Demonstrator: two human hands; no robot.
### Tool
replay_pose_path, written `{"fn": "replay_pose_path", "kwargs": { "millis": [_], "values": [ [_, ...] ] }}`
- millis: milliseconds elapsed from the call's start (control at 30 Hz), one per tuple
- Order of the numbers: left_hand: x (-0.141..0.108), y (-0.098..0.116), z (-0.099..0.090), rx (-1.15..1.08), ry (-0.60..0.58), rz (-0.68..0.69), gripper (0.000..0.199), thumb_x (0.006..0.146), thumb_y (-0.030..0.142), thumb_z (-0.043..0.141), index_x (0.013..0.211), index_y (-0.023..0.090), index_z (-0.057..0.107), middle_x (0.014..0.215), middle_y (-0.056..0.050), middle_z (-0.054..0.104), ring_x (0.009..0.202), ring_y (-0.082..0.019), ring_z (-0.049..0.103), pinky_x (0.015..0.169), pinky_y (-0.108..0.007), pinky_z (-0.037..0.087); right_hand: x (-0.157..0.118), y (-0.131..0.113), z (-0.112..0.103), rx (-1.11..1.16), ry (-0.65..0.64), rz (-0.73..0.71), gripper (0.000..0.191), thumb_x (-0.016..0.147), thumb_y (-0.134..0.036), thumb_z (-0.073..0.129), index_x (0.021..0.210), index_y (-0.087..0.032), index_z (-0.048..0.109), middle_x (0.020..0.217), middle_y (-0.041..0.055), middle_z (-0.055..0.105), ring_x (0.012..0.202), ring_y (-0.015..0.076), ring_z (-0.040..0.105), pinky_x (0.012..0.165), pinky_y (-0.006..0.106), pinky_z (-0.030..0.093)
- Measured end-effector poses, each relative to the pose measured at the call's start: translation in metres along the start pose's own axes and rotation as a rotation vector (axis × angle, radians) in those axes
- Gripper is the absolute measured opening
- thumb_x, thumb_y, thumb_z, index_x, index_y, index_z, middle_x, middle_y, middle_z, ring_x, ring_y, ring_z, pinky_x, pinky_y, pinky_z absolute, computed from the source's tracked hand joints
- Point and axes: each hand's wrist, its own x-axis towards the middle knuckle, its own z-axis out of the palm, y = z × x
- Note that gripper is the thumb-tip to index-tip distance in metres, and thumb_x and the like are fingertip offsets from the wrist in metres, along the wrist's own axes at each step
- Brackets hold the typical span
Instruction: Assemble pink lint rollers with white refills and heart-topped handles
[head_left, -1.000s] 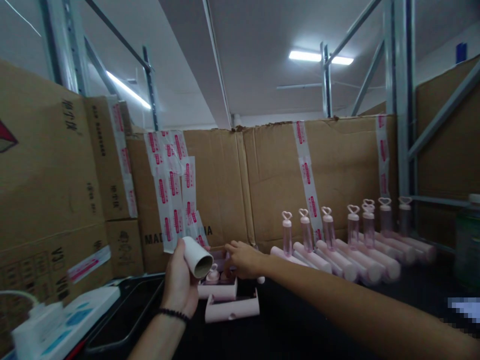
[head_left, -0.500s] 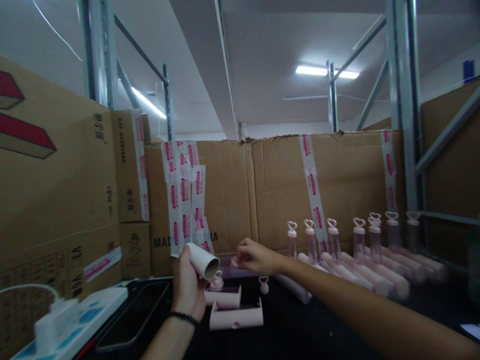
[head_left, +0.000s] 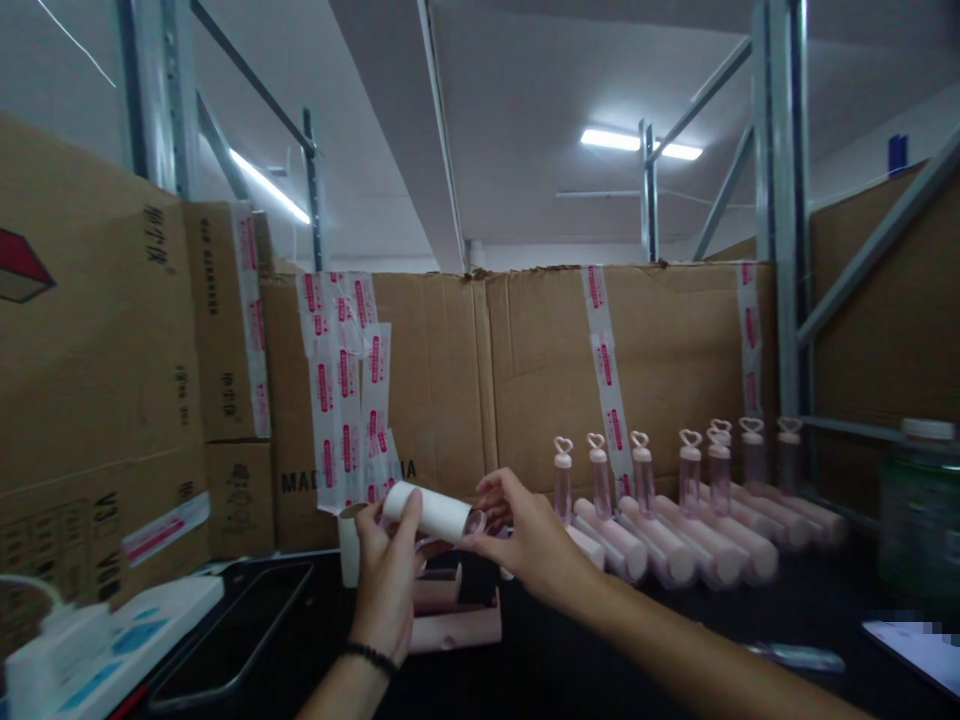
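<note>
In my left hand (head_left: 384,565) I hold a white cardboard tube (head_left: 431,512), tilted with its open end toward the right. The fingers of my right hand (head_left: 529,535) are bent round a clear pinkish piece (head_left: 476,522) at that open end; my fingers partly hide it. Whether it sits inside the tube or only touches its rim I cannot tell. Below my hands lie a pale pink half-round case (head_left: 456,630) and another pink case part (head_left: 439,592) behind it. A second white tube (head_left: 349,548) stands upright behind my left hand.
Several pink cylinders (head_left: 667,550) lie in a row at the right, with several clear pink heart-topped tubes (head_left: 598,470) upright behind. At the left are a phone (head_left: 232,635) and a power strip (head_left: 161,625). A green bottle (head_left: 919,510) stands far right; cardboard (head_left: 540,380) walls the back.
My right hand has come back from the rear with the clear pinkish piece to the tube's open end. The tube has turned more level, and the view has shifted slightly right.
</note>
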Motion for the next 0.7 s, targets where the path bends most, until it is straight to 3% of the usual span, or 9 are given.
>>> {"fn": "replay_pose_path", "kwargs": {
  "millis": [233,367,500,567,700],
  "values": [
    [-0.006,-0.008,0.002,0.03,-0.038,-0.016,0.037,0.081,0.036,0.073,0.107,0.025,0.049,0.104,-0.004,0.059,0.086,-0.021,0.066,0.063,-0.033,0.061,-0.012,0.002,0.015,0.052,0.231,0.082,0.028,0.07,-0.017,0.082,0.087,-0.018,0.059,0.077,-0.0004,0.067,0.072,0.0194,0.065,0.065,0.03,0.051],
    [-0.011,-0.008,0.005,0.023,-0.032,-0.016,0.033,0.082,0.034,0.071,0.104,0.025,0.049,0.105,-0.004,0.059,0.089,-0.021,0.065,0.062,-0.031,0.06,-0.018,-0.002,0.018,-0.027,0.312,-0.03,0.024,0.072,-0.011,0.081,0.087,-0.017,0.063,0.086,0.0032,0.068,0.076,0.0197,0.066,0.069,0.031,0.053],
    [-0.016,-0.003,0.009,-0.005,-0.048,-0.016,0.033,0.079,0.036,0.074,0.1,0.024,0.051,0.102,-0.003,0.059,0.088,-0.02,0.064,0.061,-0.029,0.059,-0.024,-0.002,0.017,-0.129,0.369,-0.198,0.015,0.076,-0.007,0.077,0.08,-0.016,0.065,0.102,0.0095,0.07,0.092,0.0222,0.069,0.079,0.031,0.055],
    [-0.018,-0.001,0.01,-0.026,-0.058,-0.026,0.034,0.078,0.037,0.076,0.099,0.023,0.053,0.099,-0.002,0.06,0.086,-0.019,0.064,0.061,-0.027,0.059,-0.028,0.002,0.017,-0.162,0.375,-0.271,0.013,0.079,-0.008,0.075,0.089,-0.015,0.069,0.108,0.0114,0.071,0.1,0.0227,0.069,0.084,0.031,0.055],
    [-0.023,0.0,0.012,-0.088,-0.06,-0.081,0.027,0.08,0.032,0.074,0.095,0.022,0.055,0.095,-0.001,0.062,0.08,-0.016,0.064,0.061,-0.025,0.058,-0.036,0.01,0.019,-0.251,0.335,-0.361,0.046,0.081,-0.01,0.075,0.125,-0.02,0.065,0.127,0.0111,0.067,0.116,0.0235,0.062,0.098,0.035,0.051]
  ]
}}
